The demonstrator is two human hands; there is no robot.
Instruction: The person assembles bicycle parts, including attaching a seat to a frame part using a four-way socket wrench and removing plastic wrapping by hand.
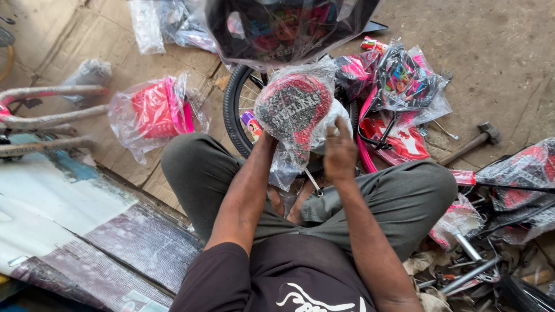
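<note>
Between the knees of a person sat cross-legged on the floor (497, 52), a bike saddle (292, 110) in red and black, wrapped in clear plastic, is held up. Left hand (267, 138) is mostly hidden under the saddle, so its grip can't really be told, though it's touching the wrapping. Right hand (340, 151) is closed on the plastic at the saddle's right edge. Just behind the saddle a black tyre (231, 110) is seen, lying on cardboard (75, 34). A pink basket (159, 108) in a bag is sat off to the left, and a hammer (471, 141) is lying well apart on the right, past a pile of bagged pink parts (399, 86).
</note>
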